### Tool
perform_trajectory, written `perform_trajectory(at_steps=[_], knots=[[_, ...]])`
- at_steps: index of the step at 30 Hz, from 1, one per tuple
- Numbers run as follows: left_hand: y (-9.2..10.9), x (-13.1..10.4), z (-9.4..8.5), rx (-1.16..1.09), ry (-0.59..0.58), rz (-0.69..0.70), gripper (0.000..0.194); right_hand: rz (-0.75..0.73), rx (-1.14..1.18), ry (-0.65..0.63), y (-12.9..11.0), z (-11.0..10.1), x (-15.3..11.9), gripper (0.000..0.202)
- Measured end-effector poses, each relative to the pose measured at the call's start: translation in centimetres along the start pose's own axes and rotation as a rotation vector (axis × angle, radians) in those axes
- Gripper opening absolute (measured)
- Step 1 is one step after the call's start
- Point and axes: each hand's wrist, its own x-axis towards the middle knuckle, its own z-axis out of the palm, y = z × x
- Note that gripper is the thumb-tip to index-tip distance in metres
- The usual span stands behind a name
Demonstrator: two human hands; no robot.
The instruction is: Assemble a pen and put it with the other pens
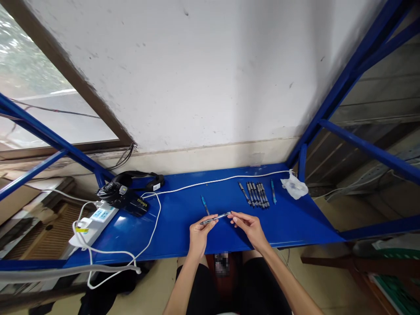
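Note:
My left hand (201, 229) grips a slim grey pen (216, 218) near its left end, above the front part of the blue table. At the pen's right end, the fingertips of my right hand (247, 225) are pinched together on its tip. Just behind my left hand, a light-blue pen (204, 204) lies on the tabletop. To the right, several grey and black pens (257, 195) lie side by side in a row, with another light-blue pen (273, 192) apart at their right.
A crumpled white plastic bag (294, 186) lies at the table's right end. A black headset-like device (124, 197) and a white power strip (93, 225) occupy the left end. A white cable (210, 181) runs along the back of the blue table (183, 240).

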Motion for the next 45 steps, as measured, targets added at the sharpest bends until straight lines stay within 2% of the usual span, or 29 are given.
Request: perform_trajectory(at_steps=[4, 10, 18, 21, 27, 33, 39, 45], knots=[[0.0, 0.1, 0.0, -0.004, -0.001, -0.012, 0.039, -0.008, -0.018, -0.050, -0.2, -0.1, 0.0, 0.033], [0.7, 0.0, 0.4, -0.020, -0.040, -0.022, 0.034, -0.018, -0.042, 0.023, 0.4, 0.5, 0.0, 0.041], [0.7, 0.0, 0.5, -0.009, -0.061, 0.004, 0.023, -0.045, -0.238, -0.068, 0.7, 0.6, -0.3, 0.034], [0.4, 0.1, 0.3, -0.017, -0.067, 0.000, 0.022, -0.033, -0.290, -0.117, 0.2, 0.5, -0.2, 0.037], [0.3, 0.2, 0.2, -0.061, -0.099, 0.010, 0.022, -0.103, -0.417, -0.181, -0.3, 0.9, -0.4, 0.054], [0.3, 0.2, 0.2, -0.080, -0.056, 0.025, 0.024, -0.108, -0.377, -0.136, -0.4, 1.1, -0.6, 0.036], [0.4, 0.2, 0.2, -0.072, -0.055, 0.021, 0.026, -0.146, -0.438, -0.163, -0.9, 1.3, -0.8, 0.044], [0.5, 0.1, 0.2, -0.023, -0.037, 0.059, 0.024, -0.172, -0.414, -0.087, -0.2, 1.5, -1.2, 0.028]])
